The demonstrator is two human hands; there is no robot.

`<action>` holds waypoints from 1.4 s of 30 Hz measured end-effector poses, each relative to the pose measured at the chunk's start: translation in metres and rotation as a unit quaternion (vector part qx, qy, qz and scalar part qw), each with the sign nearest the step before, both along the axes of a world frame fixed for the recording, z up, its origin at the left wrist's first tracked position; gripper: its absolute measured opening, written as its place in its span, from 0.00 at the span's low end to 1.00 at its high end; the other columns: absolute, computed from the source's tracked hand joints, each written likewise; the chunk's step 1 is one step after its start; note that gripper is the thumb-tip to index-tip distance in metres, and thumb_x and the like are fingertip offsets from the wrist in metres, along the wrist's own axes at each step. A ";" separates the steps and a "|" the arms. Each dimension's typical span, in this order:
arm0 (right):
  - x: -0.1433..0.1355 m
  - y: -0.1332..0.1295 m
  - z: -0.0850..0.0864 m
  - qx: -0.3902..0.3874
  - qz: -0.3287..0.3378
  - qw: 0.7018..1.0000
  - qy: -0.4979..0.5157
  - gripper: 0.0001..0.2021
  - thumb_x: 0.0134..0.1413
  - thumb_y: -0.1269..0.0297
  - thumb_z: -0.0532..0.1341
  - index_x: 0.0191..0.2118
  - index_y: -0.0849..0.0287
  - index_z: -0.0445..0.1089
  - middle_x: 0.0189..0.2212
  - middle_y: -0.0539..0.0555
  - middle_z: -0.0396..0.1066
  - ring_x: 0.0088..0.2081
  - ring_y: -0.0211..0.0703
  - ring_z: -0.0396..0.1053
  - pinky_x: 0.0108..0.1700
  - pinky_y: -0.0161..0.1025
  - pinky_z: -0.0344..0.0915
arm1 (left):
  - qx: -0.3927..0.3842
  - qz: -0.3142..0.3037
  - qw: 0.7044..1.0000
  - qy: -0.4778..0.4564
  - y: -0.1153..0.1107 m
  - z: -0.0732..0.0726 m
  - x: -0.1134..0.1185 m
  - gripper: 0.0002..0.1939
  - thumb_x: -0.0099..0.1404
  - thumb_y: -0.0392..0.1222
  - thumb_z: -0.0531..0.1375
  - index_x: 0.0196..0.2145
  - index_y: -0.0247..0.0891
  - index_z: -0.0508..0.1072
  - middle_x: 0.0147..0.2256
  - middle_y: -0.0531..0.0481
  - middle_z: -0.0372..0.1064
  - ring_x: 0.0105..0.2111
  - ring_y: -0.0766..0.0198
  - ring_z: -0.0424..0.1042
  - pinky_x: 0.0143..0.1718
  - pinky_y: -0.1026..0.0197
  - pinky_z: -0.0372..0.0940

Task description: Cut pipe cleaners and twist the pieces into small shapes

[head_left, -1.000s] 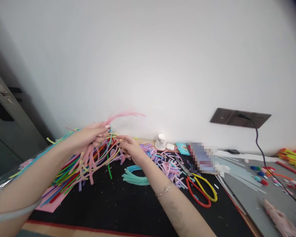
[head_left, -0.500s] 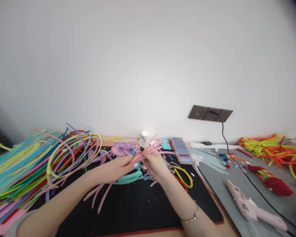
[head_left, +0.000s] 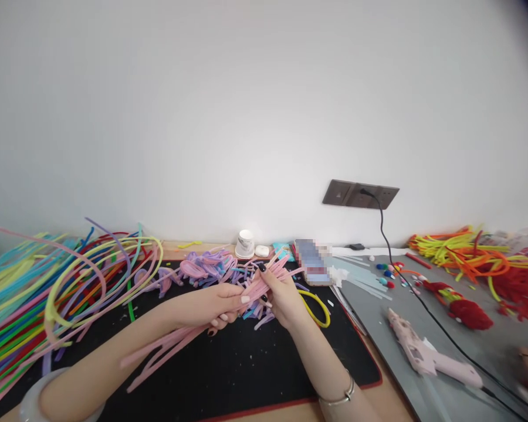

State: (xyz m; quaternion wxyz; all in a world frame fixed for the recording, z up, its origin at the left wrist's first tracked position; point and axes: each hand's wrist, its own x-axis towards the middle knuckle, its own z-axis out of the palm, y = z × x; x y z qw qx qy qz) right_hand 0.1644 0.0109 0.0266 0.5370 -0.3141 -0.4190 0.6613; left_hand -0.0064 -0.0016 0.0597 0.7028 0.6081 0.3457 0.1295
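Left hand (head_left: 222,305) and right hand (head_left: 284,296) both gripped the pink stems (head_left: 257,287) above the black mat (head_left: 246,363), presumably to keep the loose bundle aligned.

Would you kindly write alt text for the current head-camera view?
The left hand and right hand hold a bundle of pink fuzzy stems above a black mat. Many-coloured stems lie at left; at right, a pink glue gun rests on a grey surface, and a black cable runs from a wall socket.
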 end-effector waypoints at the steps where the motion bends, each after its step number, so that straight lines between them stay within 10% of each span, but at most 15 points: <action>1: 0.000 0.000 -0.001 0.008 0.001 1.000 -0.008 0.13 0.45 0.56 0.62 0.25 0.63 0.67 0.14 0.47 0.62 0.14 0.29 0.54 0.14 0.28 0.45 | 0.016 0.008 1.000 0.009 0.000 0.000 0.002 0.18 0.59 0.57 0.52 0.29 0.37 0.58 0.20 0.60 0.50 0.16 0.75 0.47 0.18 0.69 0.49; 7: -0.003 -0.004 -0.004 0.057 0.026 0.997 -0.054 0.14 0.44 0.55 0.63 0.30 0.63 0.70 0.17 0.49 0.66 0.16 0.32 0.59 0.19 0.30 0.55 | 0.121 0.048 0.989 0.064 0.002 -0.006 0.020 0.21 0.58 0.60 0.50 0.27 0.37 0.59 0.19 0.58 0.54 0.16 0.72 0.54 0.18 0.67 0.54; 14: 0.008 -0.002 -0.001 0.051 -0.034 0.998 -0.030 0.10 0.44 0.60 0.63 0.28 0.64 0.71 0.18 0.48 0.65 0.18 0.31 0.58 0.20 0.29 0.54 | 0.067 0.000 0.994 0.086 -0.007 0.006 0.012 0.23 0.59 0.60 0.47 0.31 0.36 0.65 0.22 0.57 0.49 0.18 0.73 0.46 0.16 0.69 0.44; 23: 0.002 -0.007 0.005 0.094 -0.011 0.994 -0.060 0.09 0.40 0.64 0.65 0.20 0.64 0.68 0.16 0.49 0.65 0.19 0.32 0.61 0.22 0.31 0.58 | 0.088 0.053 0.995 0.018 -0.010 0.008 0.025 0.19 0.60 0.56 0.50 0.27 0.36 0.62 0.21 0.54 0.59 0.21 0.67 0.62 0.25 0.64 0.59; 32: 0.011 -0.004 0.001 0.087 0.005 0.992 -0.093 0.11 0.48 0.58 0.60 0.29 0.62 0.66 0.17 0.48 0.65 0.13 0.31 0.58 0.14 0.29 0.49 | 0.101 0.105 0.989 0.037 -0.015 0.012 0.031 0.25 0.59 0.62 0.45 0.29 0.36 0.64 0.19 0.57 0.49 0.18 0.71 0.47 0.17 0.68 0.43; 42: 0.012 -0.003 0.006 0.085 -0.020 0.993 -0.074 0.10 0.48 0.58 0.61 0.27 0.61 0.64 0.18 0.47 0.66 0.13 0.30 0.57 0.15 0.29 0.53 | 0.173 0.102 0.977 0.066 -0.005 -0.002 0.026 0.27 0.62 0.61 0.41 0.32 0.35 0.67 0.18 0.55 0.56 0.16 0.71 0.51 0.18 0.66 0.46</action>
